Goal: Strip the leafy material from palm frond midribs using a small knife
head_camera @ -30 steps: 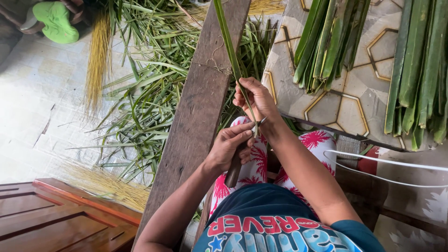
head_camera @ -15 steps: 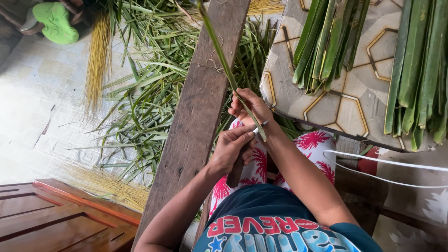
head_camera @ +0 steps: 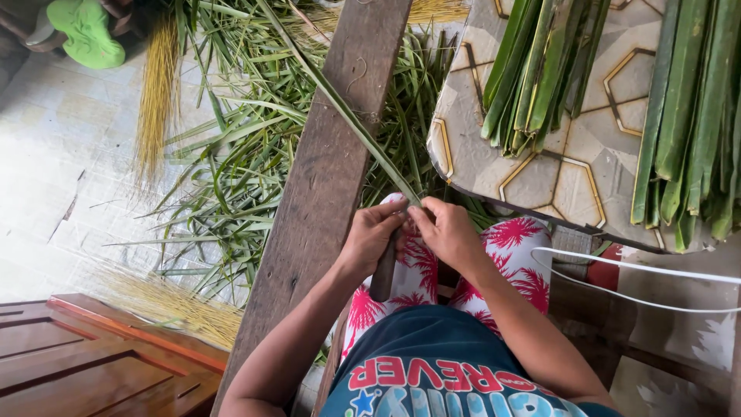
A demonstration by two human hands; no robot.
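At the centre of the frame the left hand [head_camera: 373, 235] is closed around a dark knife handle [head_camera: 384, 272] that points down toward the lap, and the right hand [head_camera: 448, 232] pinches the near end of a long green leaf [head_camera: 340, 104] just beside it. Both grips are shut tight, fingertips nearly touching. The leaf runs from the hands up and to the left, crossing a wooden plank [head_camera: 324, 177] that slants through the middle of the frame. As for progress, a good deal looks already done: a heap of green leaf strips [head_camera: 231, 170] covers the floor left of the plank, with straw-coloured bundles of ribs [head_camera: 158, 93] at the upper left and lower left. Much seems left too, since two bunches of whole leaves [head_camera: 540, 69] lie on the patterned table [head_camera: 587, 170] at the upper right, the farther bunch cut off by the right edge. The knife blade is hidden behind the fingers, so whether it is in the leaf cannot be told. The leaf's far tip is lost among the strips at the top. A green object [head_camera: 85, 31] at the upper left corner is too cropped to identify, and a white cord [head_camera: 641, 270] crosses the lower right.
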